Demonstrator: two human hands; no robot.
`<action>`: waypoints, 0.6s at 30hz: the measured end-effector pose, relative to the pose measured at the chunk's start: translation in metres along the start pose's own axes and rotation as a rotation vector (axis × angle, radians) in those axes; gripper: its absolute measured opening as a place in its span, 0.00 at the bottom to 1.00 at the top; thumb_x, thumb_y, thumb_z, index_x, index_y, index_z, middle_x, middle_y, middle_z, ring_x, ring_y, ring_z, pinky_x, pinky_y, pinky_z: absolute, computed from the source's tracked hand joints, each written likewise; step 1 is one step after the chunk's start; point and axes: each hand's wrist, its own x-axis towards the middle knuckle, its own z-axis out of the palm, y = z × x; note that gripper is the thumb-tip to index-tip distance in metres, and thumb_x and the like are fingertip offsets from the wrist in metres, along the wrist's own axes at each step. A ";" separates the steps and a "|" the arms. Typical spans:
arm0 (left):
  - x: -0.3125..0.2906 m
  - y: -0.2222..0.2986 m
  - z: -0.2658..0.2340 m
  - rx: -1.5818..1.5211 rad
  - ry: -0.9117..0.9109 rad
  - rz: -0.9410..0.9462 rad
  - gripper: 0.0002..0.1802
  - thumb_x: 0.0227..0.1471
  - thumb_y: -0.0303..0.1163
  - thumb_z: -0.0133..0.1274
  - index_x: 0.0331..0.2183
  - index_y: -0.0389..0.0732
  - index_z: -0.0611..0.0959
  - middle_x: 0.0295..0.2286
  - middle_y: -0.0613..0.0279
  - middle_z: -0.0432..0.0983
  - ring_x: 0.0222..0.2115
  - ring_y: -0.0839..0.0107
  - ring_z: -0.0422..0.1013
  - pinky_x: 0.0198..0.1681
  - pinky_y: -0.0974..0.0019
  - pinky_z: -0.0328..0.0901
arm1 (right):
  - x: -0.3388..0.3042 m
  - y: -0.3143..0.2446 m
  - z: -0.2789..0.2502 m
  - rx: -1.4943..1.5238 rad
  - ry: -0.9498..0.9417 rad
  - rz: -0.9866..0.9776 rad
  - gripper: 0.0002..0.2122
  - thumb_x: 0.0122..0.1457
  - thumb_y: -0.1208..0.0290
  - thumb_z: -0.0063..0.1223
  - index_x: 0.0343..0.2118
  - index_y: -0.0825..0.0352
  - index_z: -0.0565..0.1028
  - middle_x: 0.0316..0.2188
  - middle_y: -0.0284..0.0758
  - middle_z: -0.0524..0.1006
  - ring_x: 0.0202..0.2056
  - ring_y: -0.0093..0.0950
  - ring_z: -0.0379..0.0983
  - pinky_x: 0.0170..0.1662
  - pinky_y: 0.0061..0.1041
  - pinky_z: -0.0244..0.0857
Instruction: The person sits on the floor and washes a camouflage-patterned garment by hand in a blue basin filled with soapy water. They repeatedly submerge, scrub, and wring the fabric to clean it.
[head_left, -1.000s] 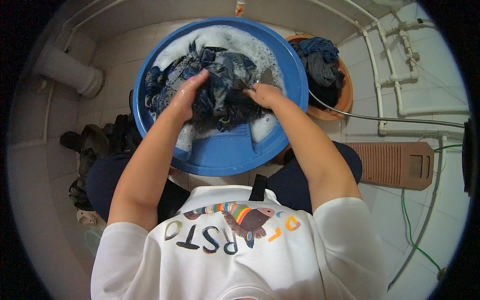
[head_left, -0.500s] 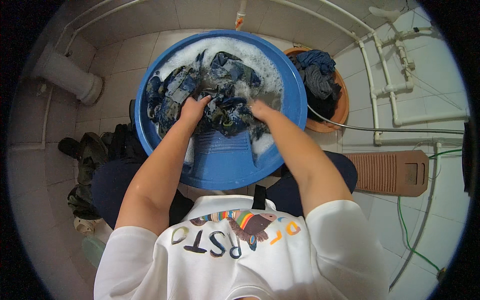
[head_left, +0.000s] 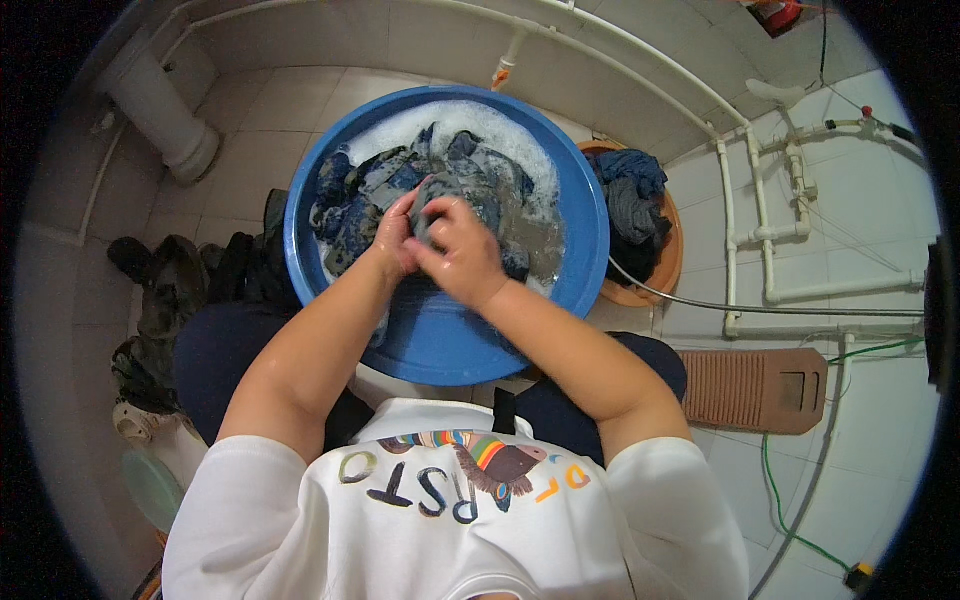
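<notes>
A blue round washtub stands in front of me, holding grey, sudsy water. A wet camouflage garment lies bunched in it, dark blue, grey and black. Over the middle of the tub my left hand is closed on a raised fold of this cloth. Facing it, my right hand has its fingers curled against the same fold, slightly smeared by motion. The two hands nearly touch. White foam rings the far side of the water, and the tub's ribbed near slope is partly hidden by my forearms.
To the right, an orange-brown basin holds dark clothes. A brown washboard lies below it. A thin hose runs from the tub to the right. White pipes line the wall; dark clothing is heaped at left.
Both hands have come up out of the water and closer together, the right moving left to meet the left. A fold of the garment is now raised between them. The view has shifted slightly.
</notes>
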 end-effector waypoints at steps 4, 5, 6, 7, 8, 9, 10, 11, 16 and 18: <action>0.014 -0.020 -0.012 0.346 -0.095 0.245 0.17 0.49 0.41 0.41 0.39 0.42 0.71 0.34 0.57 0.69 0.33 0.67 0.67 0.40 0.63 0.63 | -0.008 -0.006 0.012 -0.086 -0.024 -0.004 0.13 0.43 0.64 0.54 0.14 0.68 0.66 0.24 0.40 0.68 0.25 0.37 0.66 0.27 0.32 0.62; 0.019 -0.024 -0.020 0.296 -0.004 0.228 0.17 0.49 0.41 0.42 0.38 0.42 0.71 0.34 0.57 0.69 0.33 0.67 0.67 0.39 0.63 0.63 | -0.006 0.006 0.015 -0.151 -0.002 0.091 0.14 0.45 0.63 0.53 0.14 0.67 0.66 0.21 0.41 0.67 0.24 0.38 0.66 0.27 0.32 0.62; 0.021 -0.030 -0.023 0.243 0.086 0.202 0.17 0.48 0.41 0.42 0.38 0.42 0.72 0.34 0.57 0.69 0.32 0.67 0.66 0.39 0.63 0.63 | -0.006 0.018 0.016 -0.220 0.017 0.192 0.14 0.46 0.61 0.51 0.14 0.67 0.66 0.18 0.42 0.66 0.23 0.38 0.66 0.26 0.33 0.62; 0.022 -0.034 -0.012 0.481 0.219 0.245 0.16 0.46 0.40 0.43 0.36 0.41 0.72 0.33 0.57 0.69 0.33 0.67 0.66 0.38 0.63 0.62 | -0.002 0.033 0.014 -0.192 0.149 0.337 0.14 0.47 0.61 0.50 0.14 0.67 0.66 0.16 0.43 0.66 0.20 0.41 0.65 0.25 0.35 0.61; 0.002 -0.040 0.027 0.453 0.254 0.140 0.15 0.44 0.39 0.43 0.34 0.42 0.73 0.33 0.58 0.69 0.33 0.67 0.66 0.37 0.63 0.61 | 0.002 0.054 0.007 -0.173 0.289 0.485 0.15 0.47 0.61 0.49 0.14 0.67 0.66 0.14 0.44 0.65 0.18 0.43 0.64 0.24 0.37 0.60; -0.004 -0.044 0.034 0.526 0.314 0.167 0.15 0.44 0.39 0.43 0.34 0.41 0.73 0.33 0.58 0.69 0.33 0.66 0.66 0.37 0.63 0.61 | 0.007 0.059 0.003 -0.074 0.280 0.643 0.15 0.46 0.60 0.50 0.14 0.66 0.66 0.16 0.42 0.68 0.20 0.44 0.65 0.24 0.38 0.60; -0.006 -0.047 0.037 0.599 0.373 0.192 0.15 0.45 0.40 0.43 0.33 0.41 0.73 0.33 0.58 0.69 0.34 0.65 0.66 0.37 0.63 0.61 | 0.004 0.056 0.005 -0.055 0.236 0.602 0.14 0.46 0.61 0.50 0.14 0.66 0.67 0.16 0.42 0.68 0.20 0.44 0.66 0.24 0.38 0.60; -0.002 -0.045 0.029 0.514 0.301 0.160 0.17 0.46 0.44 0.42 0.34 0.42 0.73 0.34 0.59 0.69 0.37 0.66 0.64 0.39 0.65 0.60 | -0.001 0.047 0.011 -0.038 0.193 0.561 0.13 0.46 0.61 0.50 0.14 0.66 0.68 0.17 0.42 0.69 0.21 0.43 0.66 0.24 0.37 0.60; 0.046 -0.042 -0.049 0.198 -0.207 0.222 0.21 0.49 0.49 0.38 0.34 0.43 0.73 0.36 0.59 0.69 0.38 0.66 0.65 0.40 0.67 0.60 | -0.006 0.003 0.033 0.115 0.109 0.225 0.11 0.44 0.62 0.52 0.15 0.64 0.70 0.18 0.40 0.69 0.22 0.42 0.67 0.24 0.36 0.61; 0.025 -0.039 -0.017 0.337 0.314 0.200 0.20 0.49 0.49 0.38 0.34 0.44 0.73 0.36 0.59 0.69 0.38 0.66 0.65 0.40 0.66 0.61 | 0.002 0.029 0.024 -0.018 0.124 0.417 0.13 0.45 0.60 0.51 0.15 0.65 0.69 0.19 0.42 0.69 0.23 0.43 0.66 0.25 0.38 0.60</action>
